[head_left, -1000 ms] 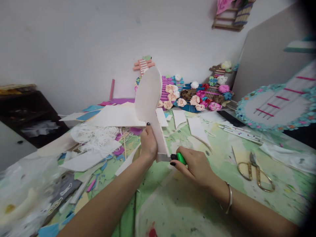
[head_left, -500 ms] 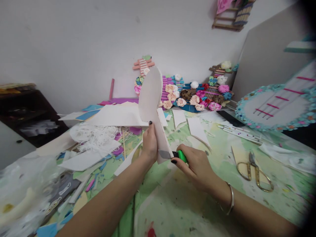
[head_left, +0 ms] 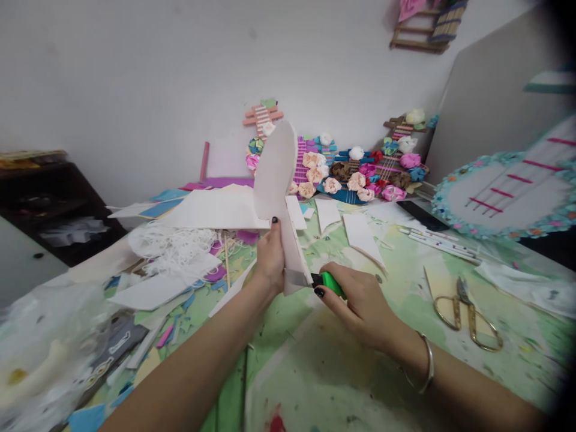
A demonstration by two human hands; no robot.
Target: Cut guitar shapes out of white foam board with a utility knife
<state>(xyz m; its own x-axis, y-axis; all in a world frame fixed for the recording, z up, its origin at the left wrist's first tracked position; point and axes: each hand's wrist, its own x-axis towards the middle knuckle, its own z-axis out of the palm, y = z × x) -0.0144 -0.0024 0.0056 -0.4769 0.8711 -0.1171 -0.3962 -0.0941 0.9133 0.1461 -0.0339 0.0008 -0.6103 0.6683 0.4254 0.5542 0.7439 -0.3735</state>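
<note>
A white foam board cutout (head_left: 276, 174), rounded at the top with a narrow neck below, is held upright over the table. My left hand (head_left: 270, 255) is closed around its neck, thumb on the near face. In my right hand (head_left: 357, 297) is a green utility knife (head_left: 332, 284). Its blade (head_left: 297, 278) lies across the lower end of the neck, at the right edge. White board offcuts (head_left: 364, 240) lie on the table behind my right hand.
Gold-handled scissors (head_left: 468, 312) lie on the right. White string (head_left: 175, 249), paper scraps and a plastic bag (head_left: 49, 348) cover the left side. Flower-decorated crafts (head_left: 355, 174) line the wall, and a blue-rimmed instrument-shaped craft (head_left: 490, 198) stands at right.
The knife blade and my right hand stay low on the neck, with only a slight shift. My left hand keeps its grip, and the whole view has moved slightly.
</note>
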